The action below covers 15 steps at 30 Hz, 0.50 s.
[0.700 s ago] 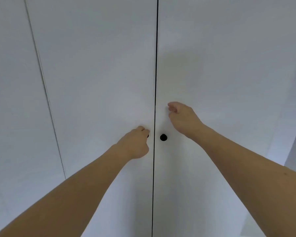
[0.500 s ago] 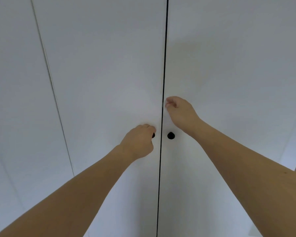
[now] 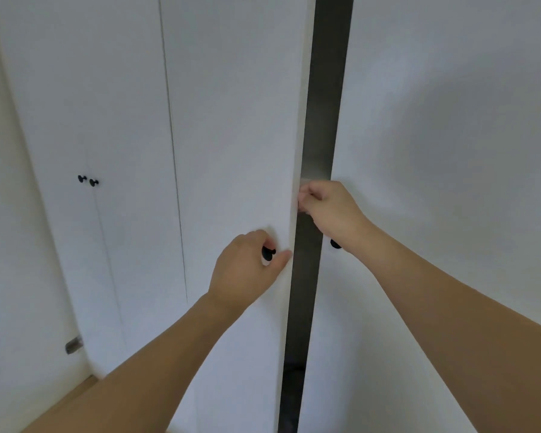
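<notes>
Left door (image 3: 231,120) of the tall white pair in front of me is cracked open. The right door (image 3: 450,151) looks shut. There's a dark gap (image 3: 322,120) between them, and I can't read anything inside.

Left hand (image 3: 247,270): thumb and fingers pinch the black knob (image 3: 267,252), which sits near the left door's free edge.

Right hand (image 3: 331,210): reaches across the gap, fingers (image 3: 306,195) hooked round that same free edge, a little above the knob. The right knob (image 3: 335,244) is half hidden under my wrist and not held.

Step, as I read it: opening, early stage. One leaf is barely off the frame, and both hands are on it.

Next move, my call:
- Pull the left door outward along its hinge arc, not straight back. The knob is small, so the load should go through the edge grip.
- Once the door swings free, let go of the edge and move the right hand down to the right knob.
- Mind the hooked fingers: if the door swings back, they sit right in the pinch line.

Also in view: another pair of small black knobs (image 3: 88,180) on the doors further left, a metal fitting (image 3: 74,344) low down, and a strip of wood floor (image 3: 75,398).
</notes>
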{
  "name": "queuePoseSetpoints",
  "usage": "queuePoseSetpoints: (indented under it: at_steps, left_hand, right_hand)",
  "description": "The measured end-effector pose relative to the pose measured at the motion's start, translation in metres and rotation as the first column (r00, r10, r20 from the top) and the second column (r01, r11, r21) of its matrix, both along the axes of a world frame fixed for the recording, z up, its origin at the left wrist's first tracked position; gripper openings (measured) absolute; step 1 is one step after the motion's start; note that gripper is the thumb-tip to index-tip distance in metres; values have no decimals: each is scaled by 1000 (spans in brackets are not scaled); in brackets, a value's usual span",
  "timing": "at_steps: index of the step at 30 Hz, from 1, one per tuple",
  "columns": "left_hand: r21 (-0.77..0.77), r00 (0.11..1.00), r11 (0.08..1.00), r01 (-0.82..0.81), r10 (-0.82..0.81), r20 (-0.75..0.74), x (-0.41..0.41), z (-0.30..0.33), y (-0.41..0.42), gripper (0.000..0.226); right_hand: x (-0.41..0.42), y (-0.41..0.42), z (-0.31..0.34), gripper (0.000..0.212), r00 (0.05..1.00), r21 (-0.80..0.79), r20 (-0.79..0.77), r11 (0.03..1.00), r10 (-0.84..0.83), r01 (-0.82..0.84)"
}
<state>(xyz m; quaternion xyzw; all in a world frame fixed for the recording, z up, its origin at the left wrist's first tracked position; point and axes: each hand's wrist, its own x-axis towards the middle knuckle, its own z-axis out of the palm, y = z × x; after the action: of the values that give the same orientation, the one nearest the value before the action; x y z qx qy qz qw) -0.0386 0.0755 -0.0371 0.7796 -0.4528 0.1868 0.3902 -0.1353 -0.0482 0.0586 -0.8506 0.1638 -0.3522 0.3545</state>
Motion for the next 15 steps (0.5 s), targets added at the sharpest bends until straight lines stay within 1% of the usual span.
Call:
queuePoseSetpoints:
  at_steps: [3,6,10,15]
  left_hand:
    - [-10,997,998,-69,69,43,-2,-4,24,30]
    - [-25,986,994,-109,111,123,-2,-6,47,32]
    - [-41,953,986,-164,169,250,-2,-8,73,31]
    - [-70,924,966,-247,257,284,4,-13,94,27]
  right_hand:
    - [2,18,-1,21,996,-57,-1,994,92,-91]
    - [7,34,-1,18,987,-123,1,979,161,-160]
    - [12,52,-4,16,973,-198,48,957,227,-214]
    - [25,76,-8,11,940,-217,61,924,335,-315]
